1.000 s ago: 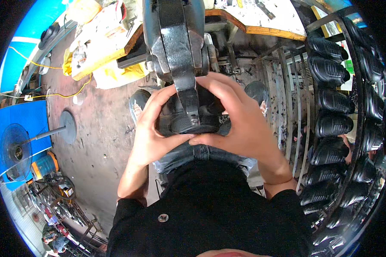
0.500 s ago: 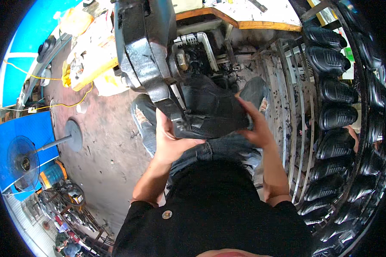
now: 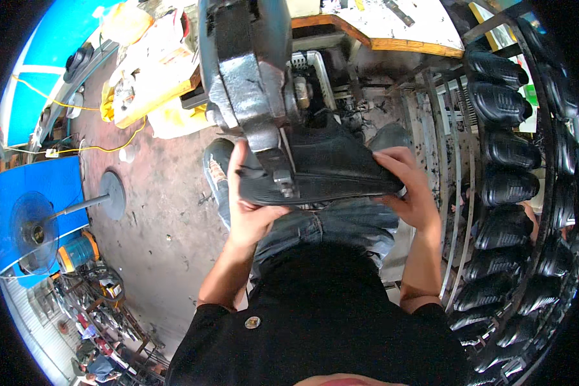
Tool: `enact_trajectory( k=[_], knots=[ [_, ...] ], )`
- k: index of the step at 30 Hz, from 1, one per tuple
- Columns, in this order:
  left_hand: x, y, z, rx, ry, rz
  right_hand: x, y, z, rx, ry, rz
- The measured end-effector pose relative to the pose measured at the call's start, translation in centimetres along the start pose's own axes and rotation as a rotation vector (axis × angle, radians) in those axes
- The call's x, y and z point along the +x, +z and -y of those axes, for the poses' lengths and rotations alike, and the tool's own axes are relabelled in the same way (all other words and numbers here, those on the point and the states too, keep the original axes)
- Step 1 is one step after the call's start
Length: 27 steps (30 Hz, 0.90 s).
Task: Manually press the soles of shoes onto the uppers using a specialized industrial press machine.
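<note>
Gripping black shoe with fingers of left hand at end beside machine arm, and with fingers of right hand at end farther from machine arm. Holding shoe crosswise under tip of machine arm.

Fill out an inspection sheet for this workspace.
Surface: dark-specked floor; wood-edged white table ahead.
Job's things: black shoe, at the machine.
Clutter: pale orange bag by the left table; dark tool on the white table.
Hands: left hand and right hand grip opposite ends of the black shoe.
Cables: yellow cable, loosely curved at left.
Surroundings: standing fan at left; rows of other shoes at right.
</note>
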<state>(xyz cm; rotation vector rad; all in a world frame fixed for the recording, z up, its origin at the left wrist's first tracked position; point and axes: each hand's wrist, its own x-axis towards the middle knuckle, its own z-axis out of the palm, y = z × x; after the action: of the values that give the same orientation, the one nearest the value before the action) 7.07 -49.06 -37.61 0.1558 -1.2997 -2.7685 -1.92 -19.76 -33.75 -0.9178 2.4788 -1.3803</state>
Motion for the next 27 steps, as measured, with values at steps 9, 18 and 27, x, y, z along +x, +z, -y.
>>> enact_trajectory(
  k=[9,18,27],
  knots=[
    [0.7,1.5,-1.1,0.456,-0.072,-0.010,-2.9,4.9,-6.0,0.306,0.208,-0.018],
    [2.0,3.2,-1.5,0.349,0.103,0.198,-3.4,6.7,-5.9,0.494,0.194,-0.123],
    [2.5,2.8,-3.1,0.497,0.135,0.287,-2.3,8.8,-5.7,0.466,0.113,-0.142]
  ],
)
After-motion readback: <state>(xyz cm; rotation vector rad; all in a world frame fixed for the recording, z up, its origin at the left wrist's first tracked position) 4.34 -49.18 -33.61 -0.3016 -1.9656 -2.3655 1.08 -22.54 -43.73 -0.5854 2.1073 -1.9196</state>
